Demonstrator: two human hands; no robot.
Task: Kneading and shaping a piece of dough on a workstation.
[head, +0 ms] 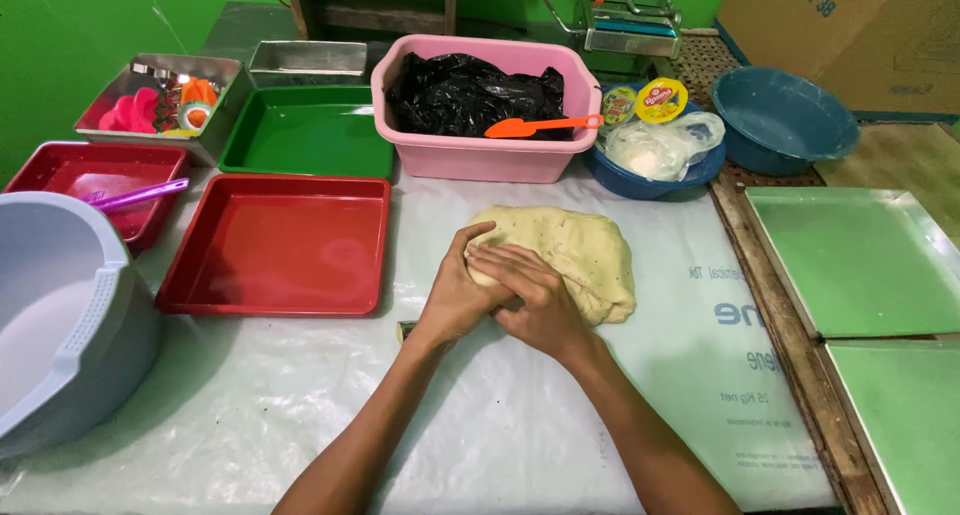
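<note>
fingers (505, 265) of both hands press onto the dough's (580, 255) near edge.

cardboard box (850, 30) top right, brown | round yellow-lidded tub (661, 101) in blue bowl (640, 180)

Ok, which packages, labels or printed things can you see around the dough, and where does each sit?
Round yellow-lidded tub: in the blue bowl behind the dough, red label on top.
Smaller round tub: beside it, green and yellow lid.
Cardboard box: top right corner, brown, dark print.
Plastic sheet: under the dough, translucent white, blue print at right.
</note>
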